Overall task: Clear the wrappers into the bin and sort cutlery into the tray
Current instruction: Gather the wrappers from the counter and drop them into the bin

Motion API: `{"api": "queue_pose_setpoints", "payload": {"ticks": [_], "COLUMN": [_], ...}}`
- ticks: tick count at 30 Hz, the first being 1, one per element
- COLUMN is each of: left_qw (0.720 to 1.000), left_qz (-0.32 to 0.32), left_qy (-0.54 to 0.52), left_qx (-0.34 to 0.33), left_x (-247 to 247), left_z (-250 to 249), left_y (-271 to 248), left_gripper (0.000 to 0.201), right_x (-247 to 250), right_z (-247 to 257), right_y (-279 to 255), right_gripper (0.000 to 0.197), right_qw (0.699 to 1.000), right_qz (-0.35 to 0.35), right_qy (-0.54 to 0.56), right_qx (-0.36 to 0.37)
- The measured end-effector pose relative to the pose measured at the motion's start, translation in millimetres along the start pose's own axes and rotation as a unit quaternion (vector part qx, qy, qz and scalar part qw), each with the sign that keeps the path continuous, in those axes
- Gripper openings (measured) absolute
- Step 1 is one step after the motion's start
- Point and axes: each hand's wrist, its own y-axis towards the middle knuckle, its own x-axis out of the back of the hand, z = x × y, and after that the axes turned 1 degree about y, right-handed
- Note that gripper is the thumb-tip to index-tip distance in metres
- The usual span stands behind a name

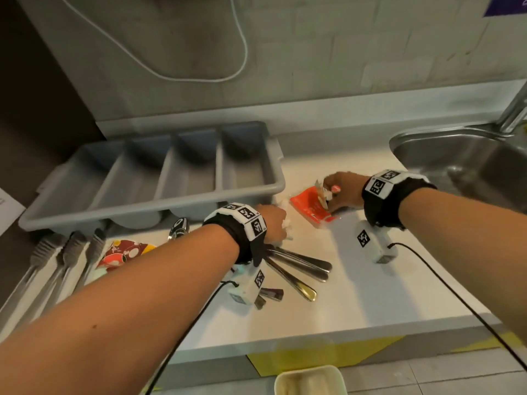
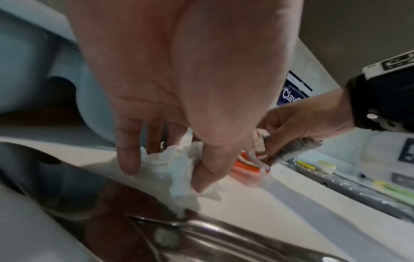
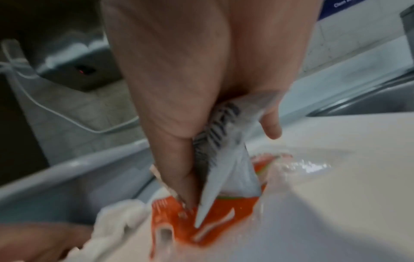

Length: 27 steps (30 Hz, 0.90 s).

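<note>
On the white counter my left hand (image 1: 275,223) (image 2: 165,159) pinches a crumpled white tissue (image 2: 177,170) (image 1: 286,223) just in front of the grey cutlery tray (image 1: 251,192). My right hand (image 1: 340,192) (image 3: 201,141) grips a grey-and-white wrapper (image 3: 226,150) (image 2: 291,150) and presses down on an orange wrapper (image 1: 312,208) (image 3: 215,221) lying flat. Several spoons (image 1: 299,269) lie under my left wrist. Three forks (image 1: 57,260) lie at the left, beside a red patterned wrapper (image 1: 125,252).
The tray's compartments look empty. A steel sink (image 1: 467,161) with a tap (image 1: 513,109) sits at the right. A cream bin (image 1: 309,380) stands on the floor below the counter edge. Cables (image 1: 445,283) trail from both wrist cameras.
</note>
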Motion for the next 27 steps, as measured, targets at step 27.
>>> {"api": "queue_pose_setpoints", "payload": {"ticks": [27], "left_qw": [0.907], "left_qz": [-0.273], "left_qy": [-0.291], "left_qx": [0.131], "left_x": [1], "left_z": [45], "left_y": [-145], "left_gripper": [0.025], "right_x": [-14], "right_z": [34], "right_y": [-86], "right_gripper": [0.065], "right_qw": [0.947], "right_qz": [-0.177], "right_qy": [0.226], "right_qx": [0.145]}}
